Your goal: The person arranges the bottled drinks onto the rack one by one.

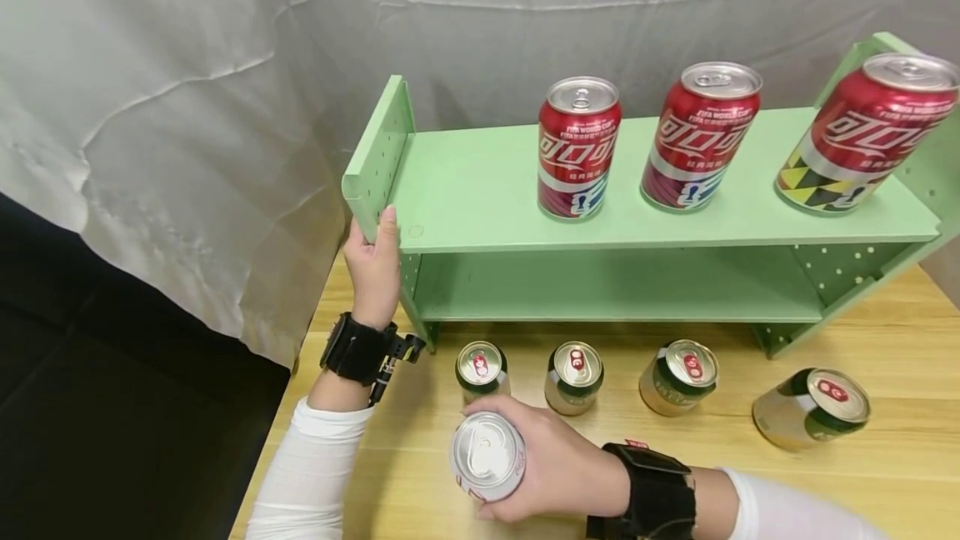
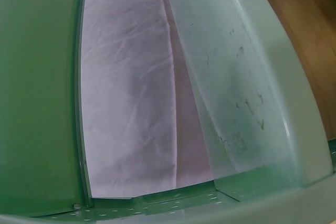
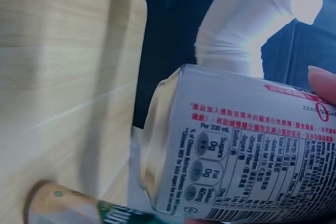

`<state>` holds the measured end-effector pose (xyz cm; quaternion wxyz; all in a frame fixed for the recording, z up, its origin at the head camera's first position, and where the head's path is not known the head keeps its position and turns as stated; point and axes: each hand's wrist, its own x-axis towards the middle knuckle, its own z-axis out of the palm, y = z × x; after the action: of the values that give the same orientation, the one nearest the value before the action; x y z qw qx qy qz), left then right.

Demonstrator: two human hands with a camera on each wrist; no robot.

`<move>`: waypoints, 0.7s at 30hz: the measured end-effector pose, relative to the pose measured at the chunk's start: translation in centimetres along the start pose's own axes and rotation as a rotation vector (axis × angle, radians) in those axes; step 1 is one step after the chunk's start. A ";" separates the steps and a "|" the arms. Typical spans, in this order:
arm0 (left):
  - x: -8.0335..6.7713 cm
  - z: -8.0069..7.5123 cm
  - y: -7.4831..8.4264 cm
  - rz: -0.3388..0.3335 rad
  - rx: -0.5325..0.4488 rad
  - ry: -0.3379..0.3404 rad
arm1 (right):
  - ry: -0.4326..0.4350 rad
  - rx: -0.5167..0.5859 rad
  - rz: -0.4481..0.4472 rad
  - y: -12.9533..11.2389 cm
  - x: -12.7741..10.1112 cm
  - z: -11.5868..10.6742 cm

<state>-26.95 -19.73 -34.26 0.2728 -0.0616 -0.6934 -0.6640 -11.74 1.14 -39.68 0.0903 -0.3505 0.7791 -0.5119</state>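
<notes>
Nearest the viewer, a white can (image 1: pixel 487 457) is grasped from the side by the right hand (image 1: pixel 551 465), fingers and thumb curled round its body; it is held clear of the wooden table (image 1: pixel 900 440), its silver top tilted toward the camera. In the right wrist view the same can (image 3: pixel 247 150) is seen with its nutrition label facing the lens and a fingertip (image 3: pixel 323 85) pressed on its wall. Just beyond, four green-and-cream cans (image 1: pixel 573 377) are lined across the table, the rightmost can (image 1: pixel 813 407) set somewhat apart from the others. Behind them stands a green shelf (image 1: pixel 480 207), whose left end panel (image 1: pixel 375 161) is held by the left hand (image 1: pixel 372 269), thumb laid along its front edge; the remaining fingers are hidden behind the panel, so the firmness of that hold cannot be told. On the upper board three red cans (image 1: pixel 579 148) are set, the rightmost red can (image 1: pixel 866 136) close to the right end panel. A grey cloth backdrop (image 1: pixel 187 107) hangs farthest back. As a judgement: the sideways grasp could let the white can slip or strike the table cans when moved, and a jolt to the light shelf could topple the red cans.
</notes>
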 end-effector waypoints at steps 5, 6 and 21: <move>-0.1 -0.1 0.0 0.001 0.005 -0.003 | 0.000 -0.017 -0.024 -1.3 0.0 -0.6; -0.1 -0.1 0.1 0.000 0.005 -0.003 | 0.003 -0.024 -0.030 -1.5 0.0 -0.7; 0.0 -0.1 0.4 -0.024 0.032 -0.017 | -0.029 -0.018 -0.011 -4.8 0.9 -4.9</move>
<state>-26.76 -19.74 -33.94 0.2600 -0.0545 -0.7069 -0.6555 -12.72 3.03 -33.10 0.0957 -0.3629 0.7803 -0.5003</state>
